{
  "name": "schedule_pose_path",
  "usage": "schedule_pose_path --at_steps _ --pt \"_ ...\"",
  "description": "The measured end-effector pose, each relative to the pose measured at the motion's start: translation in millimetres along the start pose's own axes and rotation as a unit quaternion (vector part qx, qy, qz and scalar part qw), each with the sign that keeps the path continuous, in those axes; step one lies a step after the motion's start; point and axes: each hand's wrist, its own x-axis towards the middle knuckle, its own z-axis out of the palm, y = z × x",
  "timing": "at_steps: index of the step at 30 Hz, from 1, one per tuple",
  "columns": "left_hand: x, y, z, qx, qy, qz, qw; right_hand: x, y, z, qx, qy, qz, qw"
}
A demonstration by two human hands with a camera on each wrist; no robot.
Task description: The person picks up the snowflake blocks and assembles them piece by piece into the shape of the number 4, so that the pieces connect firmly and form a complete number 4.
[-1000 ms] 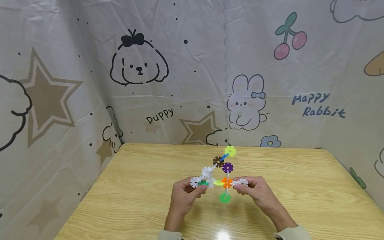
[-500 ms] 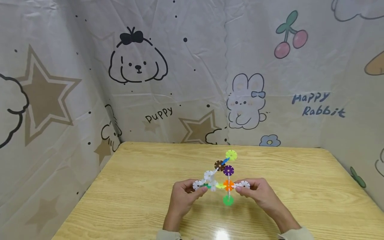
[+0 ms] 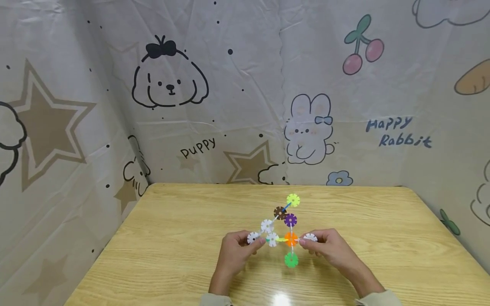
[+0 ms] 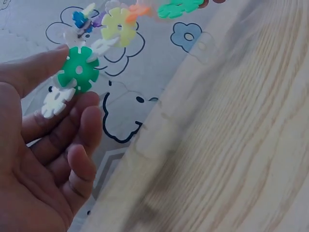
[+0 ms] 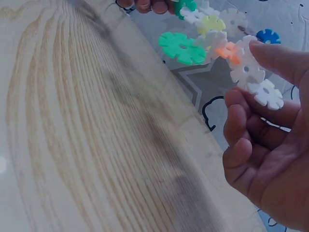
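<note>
Both hands hold up one figure of interlocked notched plastic discs, snowflake building discs, over the table. My left hand (image 3: 234, 254) pinches its left end; in the left wrist view the thumb and fingers grip a dark green disc (image 4: 81, 70) with a white disc (image 4: 57, 101) joined below it. At the other end my right hand (image 3: 334, 247) pinches a white disc (image 5: 247, 69), and a second white disc (image 5: 266, 94) hangs beside its fingers. An orange disc (image 3: 291, 239) sits between a purple disc (image 3: 290, 220) above and a light green disc (image 3: 291, 260) below. A slanting arm carries a brown disc (image 3: 280, 213) and a lime disc (image 3: 293, 200).
The wood-grain table (image 3: 172, 238) spreads under both hands. A cloth curtain (image 3: 245, 97) printed with cartoon animals and stars hangs behind it and along both sides. Light-coloured sleeves (image 3: 377, 298) reach to the wrists.
The figure has come slightly lower in the head view, with both hands still gripping it. Its light green bottom disc has swung a little to the right. The head view has shifted slightly.
</note>
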Motion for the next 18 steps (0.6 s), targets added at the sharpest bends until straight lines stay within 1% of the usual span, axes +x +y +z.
schedule_pose_path --at_steps 4,7,10,14,18 --pt "-0.4 -2.7 -0.1 0.025 -0.005 -0.008 0.9996 -0.1 0 0 -0.007 -0.01 0.027 0.9996" --pt "-0.5 -5.2 -0.3 0.037 -0.012 -0.021 0.999 0.3 1 1 -0.012 -0.022 0.047 0.9986" --pt "-0.7 -7.3 -0.2 0.048 -0.018 -0.029 0.9983 0.9 4 2 -0.014 -0.032 0.056 0.9978" --pt "-1.9 -8.8 0.8 0.062 -0.019 -0.028 0.9975 1.1 8 3 -0.021 -0.027 0.069 0.997" --pt "-3.3 -10.1 2.5 0.073 -0.009 -0.032 0.9968 0.6 11 4 -0.023 -0.02 0.087 0.9957"
